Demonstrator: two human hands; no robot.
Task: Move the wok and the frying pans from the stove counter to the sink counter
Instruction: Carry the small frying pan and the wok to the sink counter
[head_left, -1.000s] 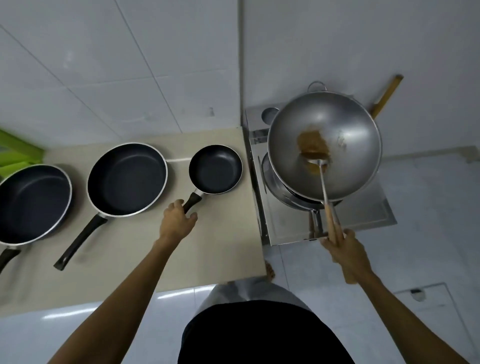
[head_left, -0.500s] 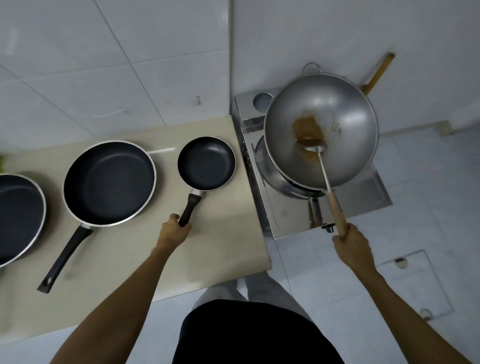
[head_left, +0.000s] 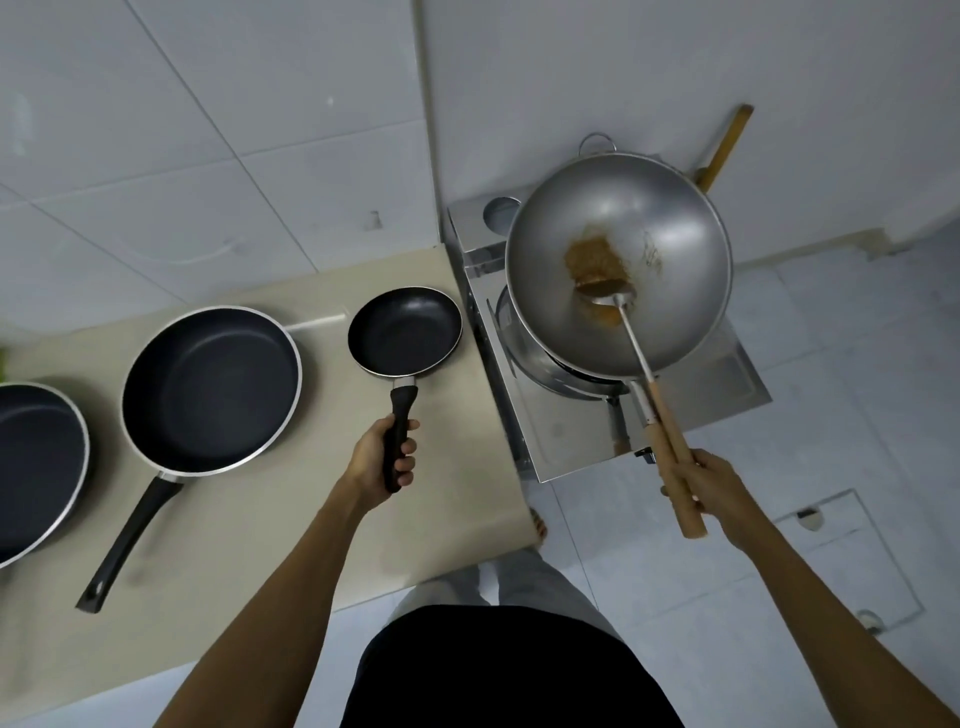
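The steel wok (head_left: 670, 239) hangs tilted above the stove burner, a brown stain and a metal spatula (head_left: 610, 299) inside it. My right hand (head_left: 706, 486) grips two wooden handles together, the wok's and the spatula's. The small black frying pan (head_left: 405, 332) is at the beige counter's right end; my left hand (head_left: 382, 460) is closed around its black handle. A large black frying pan (head_left: 210, 389) lies to its left, handle pointing toward me. Another black pan (head_left: 36, 462) is cut off by the left frame edge.
A steel stove (head_left: 571, 436) stands right of the beige counter (head_left: 260, 519), against white tiled walls. A wooden stick (head_left: 727, 145) leans against the wall behind the wok. Grey tiled floor with a hatch (head_left: 852, 561) lies to the right. My legs stand at the counter's corner.
My left hand has closed fully around the small pan's handle, which has swung to point toward me. The wok has lifted slightly in my right hand.
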